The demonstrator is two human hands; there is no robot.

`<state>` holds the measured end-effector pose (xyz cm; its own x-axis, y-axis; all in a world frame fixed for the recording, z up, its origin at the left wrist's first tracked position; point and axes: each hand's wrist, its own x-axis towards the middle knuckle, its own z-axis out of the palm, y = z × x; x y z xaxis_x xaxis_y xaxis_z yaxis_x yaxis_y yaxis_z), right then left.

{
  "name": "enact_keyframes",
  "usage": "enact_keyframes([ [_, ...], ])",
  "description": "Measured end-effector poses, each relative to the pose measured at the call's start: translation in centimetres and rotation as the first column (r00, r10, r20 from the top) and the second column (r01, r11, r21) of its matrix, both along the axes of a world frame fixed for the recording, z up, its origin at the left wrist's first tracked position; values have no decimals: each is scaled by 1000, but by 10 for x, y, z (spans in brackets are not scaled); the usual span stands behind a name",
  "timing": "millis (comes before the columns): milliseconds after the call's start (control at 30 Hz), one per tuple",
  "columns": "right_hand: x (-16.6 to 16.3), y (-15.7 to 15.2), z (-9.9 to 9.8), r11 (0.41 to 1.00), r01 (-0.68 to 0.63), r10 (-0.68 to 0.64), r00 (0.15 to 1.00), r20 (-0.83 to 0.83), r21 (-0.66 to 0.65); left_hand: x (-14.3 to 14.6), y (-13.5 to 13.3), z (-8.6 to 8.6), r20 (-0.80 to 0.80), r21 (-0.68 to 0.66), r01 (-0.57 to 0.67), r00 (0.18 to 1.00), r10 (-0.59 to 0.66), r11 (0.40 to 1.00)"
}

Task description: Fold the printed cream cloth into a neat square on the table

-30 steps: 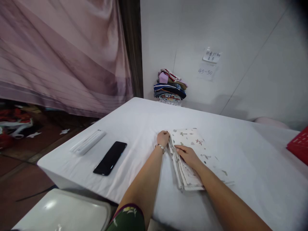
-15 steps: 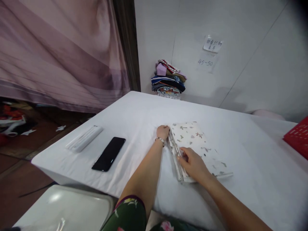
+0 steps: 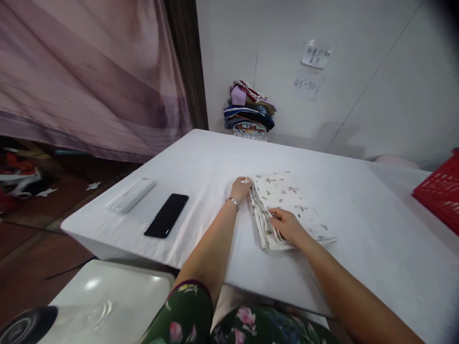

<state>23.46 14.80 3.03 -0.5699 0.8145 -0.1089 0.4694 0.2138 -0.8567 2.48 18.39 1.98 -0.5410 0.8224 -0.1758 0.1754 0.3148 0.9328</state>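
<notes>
A folded white cloth with small printed motifs lies on the white table. My left hand pinches the far left corner of the cloth, fingers closed on its edge. Nearer to me, my right hand rests on the cloth's left edge, fingers curled over the stacked layers. A bracelet sits on my left wrist.
A black phone and a white flat case lie at the table's left. A pile of folded clothes stands against the back wall. A red basket is at the right edge. A white chair seat is below left.
My right hand slid along the cloth's left edge toward me, then settled on the layers. My left hand kept its hold on the far corner. The view drifted slightly.
</notes>
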Motion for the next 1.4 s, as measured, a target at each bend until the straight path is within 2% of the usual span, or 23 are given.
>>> enact_keyframes([
  [200, -1, 5, 1, 993, 17, -21, 999, -33, -117, 22, -42, 15, 51, -31, 112, 993, -111, 993],
  [333, 0, 5, 2, 990, 26, -38, 996, -85, -137, 41, -68, 15, 139, -63, 180, 976, -170, 982],
  [433, 0, 4, 2, 990, 14, -31, 992, -122, -138, 52, -79, 14, 144, -72, 190, 973, -178, 979],
  [700, -2, 3, 2, 998, 15, -22, 995, -101, -69, 71, -85, 16, 141, -98, 185, 975, -170, 978],
  [833, -2, -4, 9, 995, 39, -50, 991, -123, -90, 72, -92, 19, 175, -75, 123, 979, -108, 990],
  [933, -2, -8, 10, 996, 8, -18, 993, -114, -89, 73, -99, 17, 186, -66, 64, 981, -51, 996],
  [1067, -4, -9, 4, 999, -33, 31, 997, -69, -18, 77, -101, 13, 190, -56, 51, 981, -40, 997],
  [1233, -4, -8, -1, 998, -46, 50, 996, -75, 52, 79, -101, 7, 125, -18, 23, 992, -20, 1000],
  [1400, -3, -11, -3, 997, -42, 48, 994, -99, 70, 80, -103, -5, -34, 35, 1, 999, 0, 999],
])
